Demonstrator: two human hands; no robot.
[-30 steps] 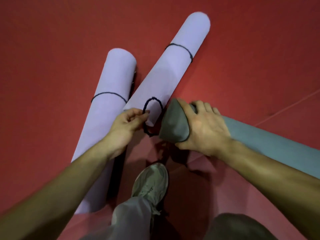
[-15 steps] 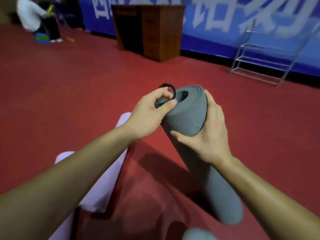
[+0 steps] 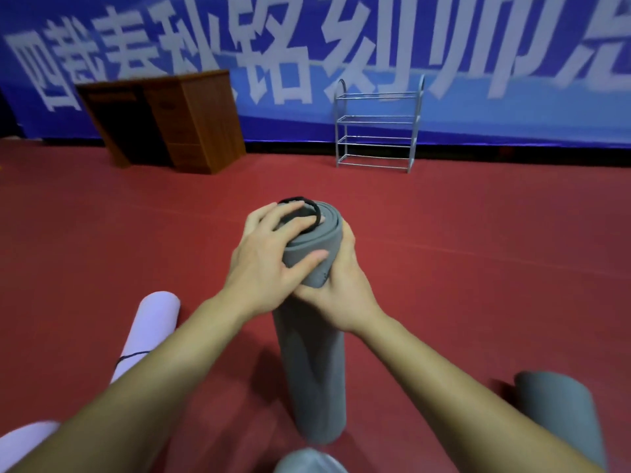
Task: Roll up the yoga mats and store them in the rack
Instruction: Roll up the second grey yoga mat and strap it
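Both hands (image 3: 263, 264) round upright grey mat (image 3: 312, 353), black band (image 3: 316, 213) atop

floor (image 3: 478, 268) open to rack (image 3: 375, 124) | cabinet (image 3: 177, 121) left

A red floor (image 3: 102, 233) is seen across most of the frame. A blue banner (image 3: 512, 107) with large white characters is hung along the top. A brown wooden desk (image 3: 191, 121) is placed against it at upper left. Lighting is dim and even.
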